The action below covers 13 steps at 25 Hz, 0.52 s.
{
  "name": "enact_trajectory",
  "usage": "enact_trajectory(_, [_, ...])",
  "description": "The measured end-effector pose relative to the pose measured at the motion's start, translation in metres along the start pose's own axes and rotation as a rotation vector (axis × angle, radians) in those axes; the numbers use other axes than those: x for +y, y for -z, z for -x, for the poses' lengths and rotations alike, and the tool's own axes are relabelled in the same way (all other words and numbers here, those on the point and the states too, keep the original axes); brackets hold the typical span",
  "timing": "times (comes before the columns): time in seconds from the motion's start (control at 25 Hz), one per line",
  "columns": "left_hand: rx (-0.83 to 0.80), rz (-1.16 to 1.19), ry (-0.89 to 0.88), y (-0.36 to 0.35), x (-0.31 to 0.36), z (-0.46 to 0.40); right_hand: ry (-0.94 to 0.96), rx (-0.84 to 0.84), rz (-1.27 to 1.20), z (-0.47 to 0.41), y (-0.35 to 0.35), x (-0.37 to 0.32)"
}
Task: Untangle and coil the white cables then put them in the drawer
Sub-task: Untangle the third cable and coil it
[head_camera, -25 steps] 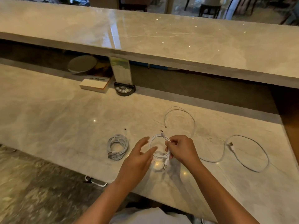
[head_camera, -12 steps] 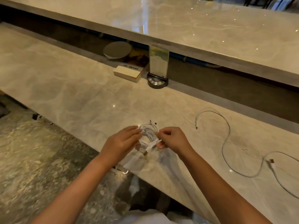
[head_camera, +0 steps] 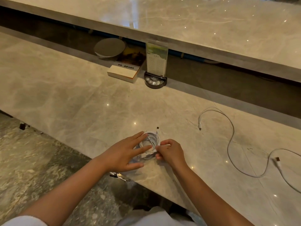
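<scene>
While hands [head_camera: 123, 152] steady coil [head_camera: 150, 141], plug [head_camera: 157, 128] points away.

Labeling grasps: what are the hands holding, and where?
Right hand pinches the coiled white cables at their right edge; left hand rests flat on them, fingers straight.

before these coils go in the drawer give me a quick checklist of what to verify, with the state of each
1. Coiled cables bundled together on the counter: ok, loops look stacked in one pile.
2. Left hand steadying the bundle: ok, straight fingers lie over its left side.
3. Right hand has a firm grip: ok, fingers pinch the right edge of the loops.
4. Plug ends tucked in: not ok, one connector sticks out at the far side.
5. All cables coiled: not ok, a loose cable lies uncoiled to the right.
6. Drawer open and ready: cannot tell, only a handle shows below the counter edge.
</scene>
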State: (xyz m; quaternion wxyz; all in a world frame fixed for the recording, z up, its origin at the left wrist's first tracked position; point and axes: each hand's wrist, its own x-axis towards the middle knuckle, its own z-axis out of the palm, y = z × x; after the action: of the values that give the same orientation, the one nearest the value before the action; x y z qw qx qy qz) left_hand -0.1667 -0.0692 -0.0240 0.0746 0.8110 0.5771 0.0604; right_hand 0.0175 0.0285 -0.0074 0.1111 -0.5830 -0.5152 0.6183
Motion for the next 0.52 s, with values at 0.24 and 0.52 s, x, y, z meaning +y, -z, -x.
enact_trajectory(0.24, [-0.095,-0.032,-0.018,-0.007,-0.007,0.000,0.185,0.049,0.134,-0.005,-0.001,0.013])
enact_trajectory(0.52, [-0.092,-0.051,0.012,0.003,0.000,-0.002,0.300,0.045,0.258,-0.007,0.003,0.017])
